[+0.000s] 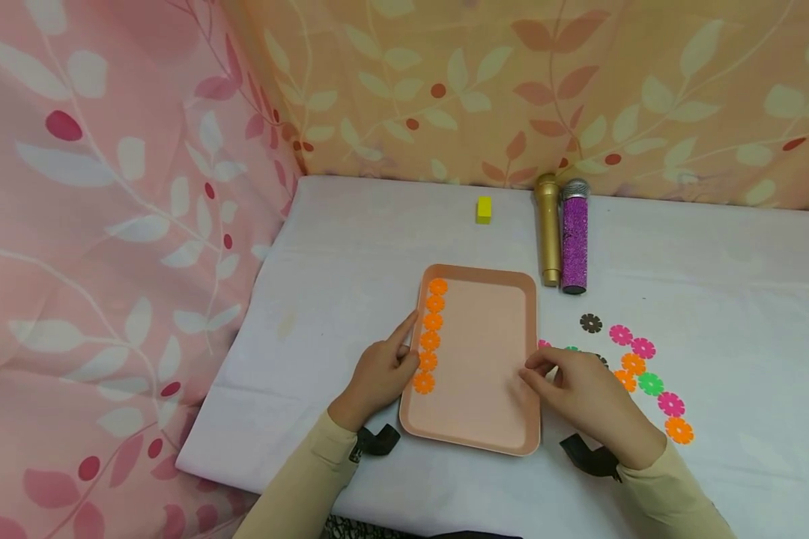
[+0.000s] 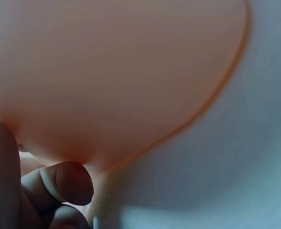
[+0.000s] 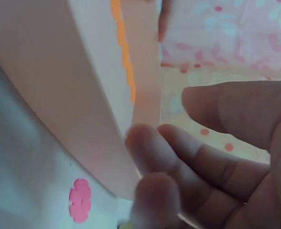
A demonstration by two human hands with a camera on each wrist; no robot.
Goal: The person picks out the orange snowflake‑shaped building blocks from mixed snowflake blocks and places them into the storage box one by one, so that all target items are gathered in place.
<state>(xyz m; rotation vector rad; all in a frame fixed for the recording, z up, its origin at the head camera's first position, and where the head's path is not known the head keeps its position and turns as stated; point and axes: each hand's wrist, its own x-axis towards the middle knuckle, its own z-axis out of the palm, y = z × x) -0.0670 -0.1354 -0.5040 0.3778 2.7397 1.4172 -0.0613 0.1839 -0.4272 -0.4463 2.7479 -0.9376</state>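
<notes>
A peach-coloured tray lies on the white cloth, with a column of several orange flower-shaped discs along its left side. My left hand rests against the tray's left edge, index finger stretched along the rim and thumb near the lower discs. In the left wrist view, fingertips sit right at the tray edge. At the opposite edge is my right hand, its thumb and fingers bent over the rim. The right wrist view shows a gap between thumb and fingers, with nothing visible in it.
Right of the tray lie loose flower discs in pink, green, orange and dark brown. Behind stand out a gold microphone, a purple glittery microphone and a yellow block. Patterned curtains border the table.
</notes>
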